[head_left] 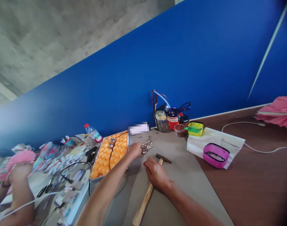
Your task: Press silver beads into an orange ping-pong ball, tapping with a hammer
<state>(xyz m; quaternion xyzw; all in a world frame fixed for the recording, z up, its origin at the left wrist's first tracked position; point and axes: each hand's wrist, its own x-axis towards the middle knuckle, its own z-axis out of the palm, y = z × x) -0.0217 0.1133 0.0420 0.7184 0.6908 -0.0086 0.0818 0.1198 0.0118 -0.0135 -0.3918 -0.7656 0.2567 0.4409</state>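
left hand [134,150] farther forward, right hand [155,172] curled

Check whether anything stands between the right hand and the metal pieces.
Nothing visible does: only bare grey surface shows between the right hand and the metal pieces. The hammer head lies off to the right, and the left hand is at the pieces' left edge.

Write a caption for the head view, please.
Left hand at a pile of small shiny pieces, right hand over a hammer; orange balls nearby.
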